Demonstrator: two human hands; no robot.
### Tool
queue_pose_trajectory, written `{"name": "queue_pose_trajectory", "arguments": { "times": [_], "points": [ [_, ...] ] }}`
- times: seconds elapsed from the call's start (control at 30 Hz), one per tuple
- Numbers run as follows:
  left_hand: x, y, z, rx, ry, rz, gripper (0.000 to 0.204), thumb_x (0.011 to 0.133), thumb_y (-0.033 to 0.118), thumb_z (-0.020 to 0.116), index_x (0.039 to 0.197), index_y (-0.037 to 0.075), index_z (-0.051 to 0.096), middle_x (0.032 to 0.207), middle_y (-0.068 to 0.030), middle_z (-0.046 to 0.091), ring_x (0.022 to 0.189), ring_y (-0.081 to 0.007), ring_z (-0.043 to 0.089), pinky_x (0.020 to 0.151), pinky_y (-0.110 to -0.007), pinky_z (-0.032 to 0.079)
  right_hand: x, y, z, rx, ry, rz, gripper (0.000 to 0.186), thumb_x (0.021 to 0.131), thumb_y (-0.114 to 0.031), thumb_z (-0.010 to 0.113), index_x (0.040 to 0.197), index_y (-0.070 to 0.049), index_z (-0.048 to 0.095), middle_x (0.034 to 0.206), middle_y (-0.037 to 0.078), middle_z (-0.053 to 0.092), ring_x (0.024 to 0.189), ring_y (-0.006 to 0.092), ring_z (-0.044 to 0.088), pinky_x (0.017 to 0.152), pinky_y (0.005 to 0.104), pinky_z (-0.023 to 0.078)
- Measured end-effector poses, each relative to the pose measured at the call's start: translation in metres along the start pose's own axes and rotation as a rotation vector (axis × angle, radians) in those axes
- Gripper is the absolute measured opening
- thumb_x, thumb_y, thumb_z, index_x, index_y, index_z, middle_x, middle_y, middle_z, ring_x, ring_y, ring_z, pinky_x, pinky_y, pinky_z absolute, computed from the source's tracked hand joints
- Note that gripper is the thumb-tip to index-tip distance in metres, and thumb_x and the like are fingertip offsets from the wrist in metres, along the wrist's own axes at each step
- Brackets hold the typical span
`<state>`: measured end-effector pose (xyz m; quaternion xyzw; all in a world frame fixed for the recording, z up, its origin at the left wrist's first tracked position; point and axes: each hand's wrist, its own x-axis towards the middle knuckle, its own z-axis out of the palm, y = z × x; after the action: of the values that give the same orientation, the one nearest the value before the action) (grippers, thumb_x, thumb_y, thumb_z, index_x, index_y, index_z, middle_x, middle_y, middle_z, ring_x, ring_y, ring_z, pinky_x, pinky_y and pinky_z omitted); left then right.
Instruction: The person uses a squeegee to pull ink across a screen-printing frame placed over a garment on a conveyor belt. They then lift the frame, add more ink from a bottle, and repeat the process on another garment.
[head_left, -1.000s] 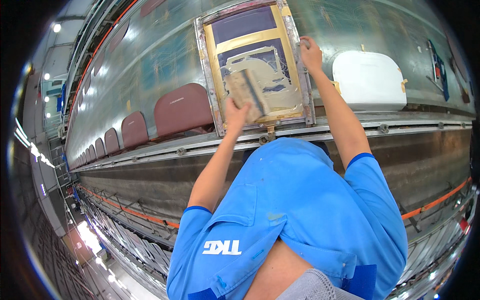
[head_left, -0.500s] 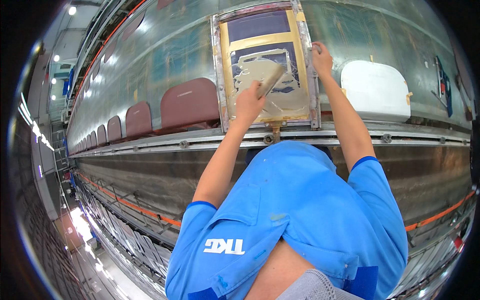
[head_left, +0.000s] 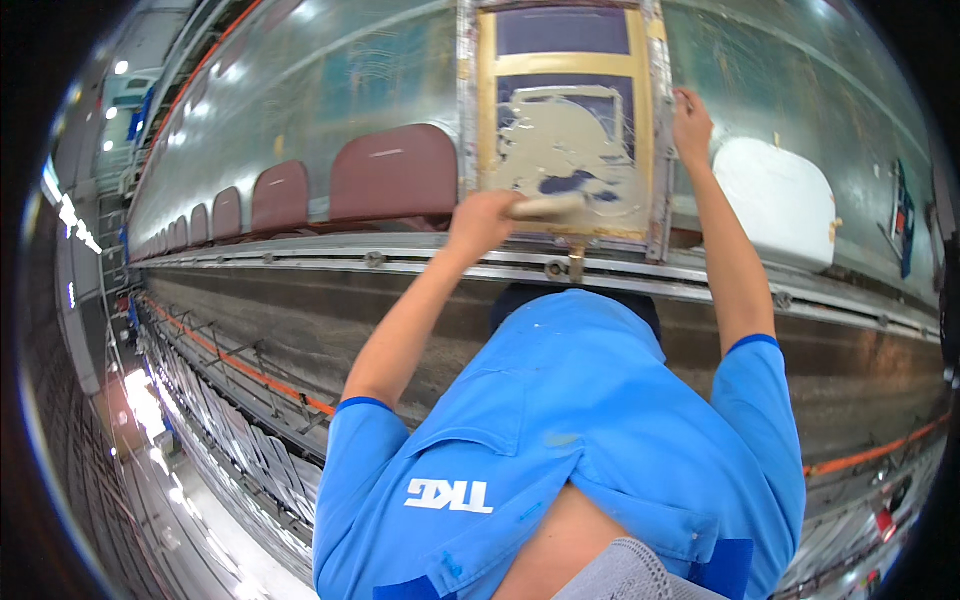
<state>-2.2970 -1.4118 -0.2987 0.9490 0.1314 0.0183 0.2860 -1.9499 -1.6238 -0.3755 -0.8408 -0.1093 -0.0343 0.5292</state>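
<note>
I see my left hand (head_left: pixel 483 222) at seven o'clock of the screen (head_left: pixel 560 65), fingers curled round the paddle (head_left: pixel 552 207). The paddle has come down from mid-screen to six o'clock. My right hand (head_left: pixel 693 128) is still by the rim (head_left: pixel 662 150) at three; I can't tell if its fingers grip.

open room over upper screen (head_left: pixel 563 36), 2 side rails (head_left: pixel 660 135) flanking it, maroon panel (head_left: pixel 395 178) close left
</note>
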Motion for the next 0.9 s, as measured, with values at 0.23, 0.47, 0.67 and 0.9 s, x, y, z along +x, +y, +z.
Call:
{"name": "queue_pose_trajectory", "arguments": {
  "times": [0.23,0.47,0.67,0.9],
  "points": [
    [0.063,-0.041,-0.018,-0.137,-0.214,-0.256,0.045,0.080,0.020,0.074,0.123,0.009,0.066,0.108,-0.0191,0.070,0.100,-0.0347,0.067,0.087,-0.041,0.052,-0.005,-0.009,0.002,-0.090,-0.067,0.181,0.027,0.099,-0.033,0.056,0.113,-0.015,0.071,0.092,0.016,0.072,0.085,0.0304,0.069,0.080,0.0375,0.051],
    [0.153,-0.049,0.020,-0.159,-0.880,-0.086,0.057,0.069,0.017,0.083,0.121,0.001,0.066,0.104,-0.0124,0.071,0.094,-0.0214,0.064,0.084,-0.034,0.050,-0.001,0.013,0.014,-0.173,-0.123,0.175,0.030,0.099,-0.035,0.055,0.117,-0.017,0.069,0.094,0.015,0.072,0.090,0.0333,0.069,0.082,0.0419,0.051],
    [0.220,-0.057,-0.002,-0.361,-1.235,-0.242,0.054,0.065,0.019,0.086,0.114,0.005,0.070,0.103,-0.0075,0.070,0.095,-0.0176,0.064,0.080,-0.035,0.051,0.018,-0.024,-0.009,-0.714,-0.172,-0.437,0.040,0.095,-0.043,0.061,0.123,-0.015,0.069,0.106,0.018,0.069,0.104,0.0342,0.064,0.090,0.0460,0.050],
    [0.269,-0.039,-0.029,0.230,-0.166,0.055,0.033,0.071,0.021,0.078,0.100,0.007,0.076,0.097,-0.0136,0.074,0.096,-0.0327,0.069,0.081,-0.040,0.054,0.058,-0.119,0.060,-0.594,-0.805,-0.527,0.040,0.076,-0.019,0.079,0.110,-0.002,0.068,0.112,0.021,0.068,0.109,0.0373,0.063,0.089,0.0437,0.053]
  ]
}}
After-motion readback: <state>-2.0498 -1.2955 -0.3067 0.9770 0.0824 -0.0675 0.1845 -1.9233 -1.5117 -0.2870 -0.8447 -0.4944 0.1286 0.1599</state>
